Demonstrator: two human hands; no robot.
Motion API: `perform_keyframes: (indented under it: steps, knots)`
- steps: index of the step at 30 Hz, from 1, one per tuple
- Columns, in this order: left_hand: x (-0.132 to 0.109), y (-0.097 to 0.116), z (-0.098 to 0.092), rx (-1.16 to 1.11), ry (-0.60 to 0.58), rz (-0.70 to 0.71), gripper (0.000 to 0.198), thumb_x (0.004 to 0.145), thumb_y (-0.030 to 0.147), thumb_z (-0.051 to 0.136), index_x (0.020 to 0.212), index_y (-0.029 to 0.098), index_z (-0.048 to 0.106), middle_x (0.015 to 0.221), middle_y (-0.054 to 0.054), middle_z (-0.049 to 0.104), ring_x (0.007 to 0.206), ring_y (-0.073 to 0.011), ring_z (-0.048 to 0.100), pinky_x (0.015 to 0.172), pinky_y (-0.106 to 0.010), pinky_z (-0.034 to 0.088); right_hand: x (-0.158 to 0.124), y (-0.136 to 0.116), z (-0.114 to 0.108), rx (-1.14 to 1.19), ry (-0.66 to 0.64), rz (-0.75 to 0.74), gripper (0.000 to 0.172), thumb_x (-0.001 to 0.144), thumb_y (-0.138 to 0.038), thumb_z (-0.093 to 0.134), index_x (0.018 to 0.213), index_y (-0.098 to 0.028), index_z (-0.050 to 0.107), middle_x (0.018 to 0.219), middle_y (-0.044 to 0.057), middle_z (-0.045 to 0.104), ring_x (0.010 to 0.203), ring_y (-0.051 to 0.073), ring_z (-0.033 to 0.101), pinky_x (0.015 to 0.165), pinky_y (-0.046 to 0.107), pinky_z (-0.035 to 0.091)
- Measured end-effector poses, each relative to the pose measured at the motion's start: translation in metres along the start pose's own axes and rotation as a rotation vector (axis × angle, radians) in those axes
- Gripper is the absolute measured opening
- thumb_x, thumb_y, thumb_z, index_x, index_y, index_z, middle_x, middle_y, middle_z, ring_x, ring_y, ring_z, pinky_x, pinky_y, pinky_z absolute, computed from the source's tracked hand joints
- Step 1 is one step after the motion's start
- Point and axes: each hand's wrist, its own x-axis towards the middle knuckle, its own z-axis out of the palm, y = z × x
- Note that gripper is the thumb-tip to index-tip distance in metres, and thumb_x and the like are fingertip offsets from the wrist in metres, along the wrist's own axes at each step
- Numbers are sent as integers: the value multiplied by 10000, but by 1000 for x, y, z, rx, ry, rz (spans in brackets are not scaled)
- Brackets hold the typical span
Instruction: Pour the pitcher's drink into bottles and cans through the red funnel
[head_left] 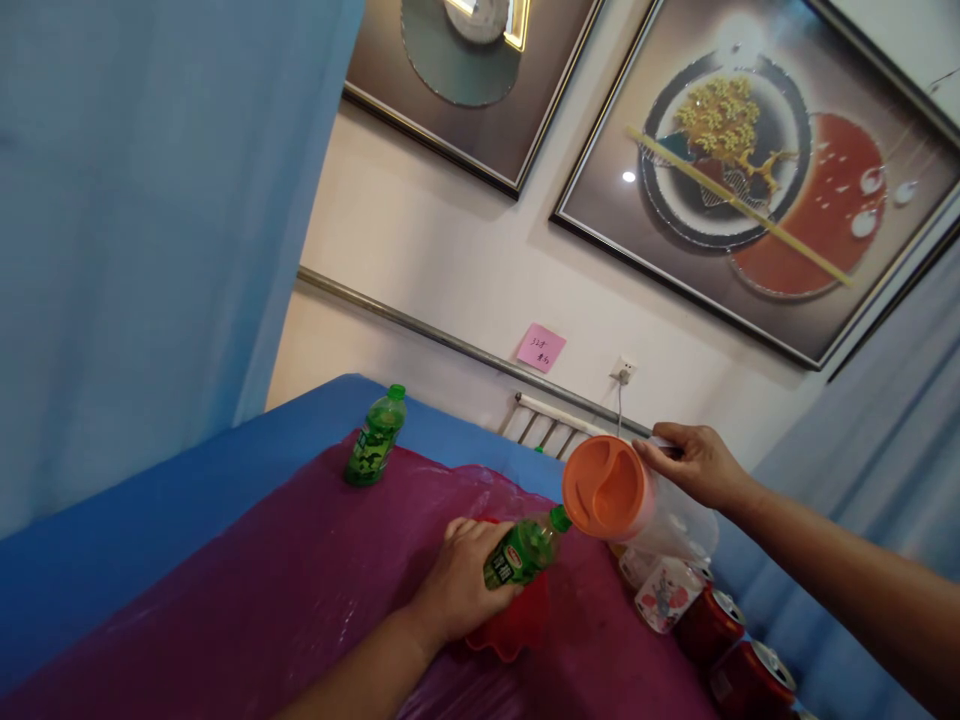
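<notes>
My left hand (pixel 469 580) is wrapped round a green-labelled plastic bottle (pixel 523 552), which leans to the right with its green cap end toward the pitcher. My right hand (pixel 699 462) grips the handle of a clear plastic pitcher (pixel 679 520) with an orange lid (pixel 604 487). The pitcher is tipped over, its lid facing left, close to the bottle's cap; whether the two touch I cannot tell. Beneath the held bottle lies a red scalloped dish (pixel 508 632), partly hidden by my left hand.
Another green bottle (pixel 375 437) stands upright at the table's far left. Red cans (pixel 752 680) and a white patterned cup (pixel 667 594) line the right side. A purple plastic sheet (pixel 300 590) covers the blue tablecloth (pixel 217 470). Blue curtains (pixel 150 220) hang at the left.
</notes>
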Motion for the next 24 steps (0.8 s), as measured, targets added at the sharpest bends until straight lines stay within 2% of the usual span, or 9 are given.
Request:
perform_keyframes:
  steps: [15,24]
  knots:
    - [0,0,-1,-11,5,1,606,676,280,806,1259,274,641,1189,-45,725,1102,-290,622,1059,-474,351,-1,-1,1,12,7,10,522,859,-587,571,578,-251,288,525,-75,233,493,92,243,462,257,180]
    - [1,3,-2,-16,1,3,554,688,274,810,1220,264,658,1140,-44,733,1080,-277,627,1028,-458,358,1,-3,-1,26,-18,22,508,851,-576,571,578,-254,289,541,-75,216,492,90,231,460,256,170]
